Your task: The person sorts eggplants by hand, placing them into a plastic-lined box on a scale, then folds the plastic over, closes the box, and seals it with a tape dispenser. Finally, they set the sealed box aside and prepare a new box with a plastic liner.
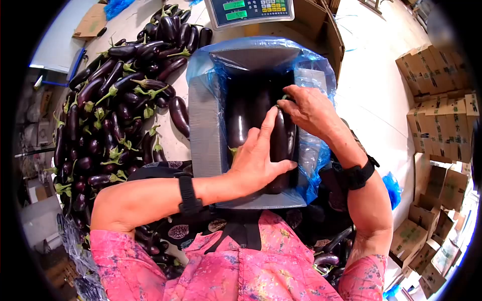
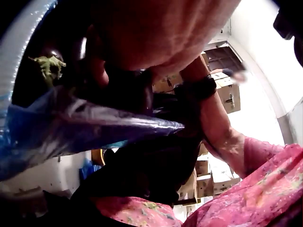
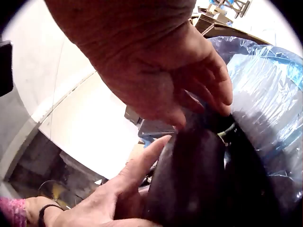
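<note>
A grey carton [image 1: 206,125] lined with blue plastic film [image 1: 201,65] stands in front of me, with long dark purple eggplants [image 1: 240,115] lying in it. Across one glossy eggplant [image 1: 282,143] on the right side rests my left hand [image 1: 251,158], its forefinger and thumb extended and spread over the skin. My right hand [image 1: 314,111] has its fingers bent at the far end of that eggplant, pinching it by the stem end. In the right wrist view, a green stem [image 3: 227,130] shows just below those fingertips. The deeper layer of the carton is dark.
A big heap of loose eggplants [image 1: 113,120] covers the left side. Beyond the carton stands a digital scale [image 1: 251,12] with lit green displays. Stacked brown cartons [image 1: 437,120] line the right, and more eggplants [image 1: 329,260] lie near my lap.
</note>
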Action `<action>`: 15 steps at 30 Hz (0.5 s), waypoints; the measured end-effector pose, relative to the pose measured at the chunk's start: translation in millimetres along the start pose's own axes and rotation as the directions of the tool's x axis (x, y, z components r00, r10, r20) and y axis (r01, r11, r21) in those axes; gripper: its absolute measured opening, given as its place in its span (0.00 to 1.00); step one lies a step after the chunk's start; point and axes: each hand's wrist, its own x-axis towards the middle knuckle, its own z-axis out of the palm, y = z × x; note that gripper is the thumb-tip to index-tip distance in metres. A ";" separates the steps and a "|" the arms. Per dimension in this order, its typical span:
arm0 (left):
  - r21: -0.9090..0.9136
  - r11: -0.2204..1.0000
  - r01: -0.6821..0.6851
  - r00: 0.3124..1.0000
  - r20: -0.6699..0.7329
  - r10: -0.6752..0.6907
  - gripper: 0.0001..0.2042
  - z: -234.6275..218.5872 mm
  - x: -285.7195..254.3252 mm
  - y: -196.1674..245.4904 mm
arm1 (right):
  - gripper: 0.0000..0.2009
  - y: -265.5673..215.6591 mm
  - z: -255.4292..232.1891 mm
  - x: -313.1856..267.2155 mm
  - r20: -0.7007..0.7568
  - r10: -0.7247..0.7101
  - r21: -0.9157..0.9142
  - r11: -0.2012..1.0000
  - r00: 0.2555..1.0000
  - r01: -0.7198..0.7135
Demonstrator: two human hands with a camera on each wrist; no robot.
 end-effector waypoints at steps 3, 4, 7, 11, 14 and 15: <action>0.093 0.995 0.016 0.996 0.090 -0.025 0.56 15.0 -0.1 -14.0 | 0.18 2.7 2.0 3.8 0.014 -0.018 -0.003 1.000 1.000 0.018; 0.111 0.994 0.025 0.988 0.152 -0.042 0.56 19.8 1.7 -17.0 | 0.17 2.3 3.5 3.1 -0.019 -0.010 -0.010 1.000 1.000 0.010; 0.072 0.996 -0.057 0.991 0.127 0.047 0.57 20.8 9.0 -27.4 | 0.17 7.5 5.2 1.6 -0.042 -0.048 -0.020 0.999 0.998 0.047; 0.144 0.989 0.021 0.978 0.201 -0.050 0.60 13.5 26.0 -21.2 | 0.16 8.0 1.1 1.7 -0.003 -0.020 -0.033 0.999 1.000 0.019; 0.321 0.947 -0.013 0.973 0.220 -0.062 0.62 23.7 30.6 -13.5 | 0.16 11.2 6.0 2.5 -0.007 -0.030 -0.055 0.998 1.000 0.029; 0.364 0.931 -0.023 0.974 0.219 -0.062 0.63 23.9 32.6 -11.9 | 0.17 10.3 7.0 2.9 0.009 -0.021 -0.065 0.998 1.000 0.022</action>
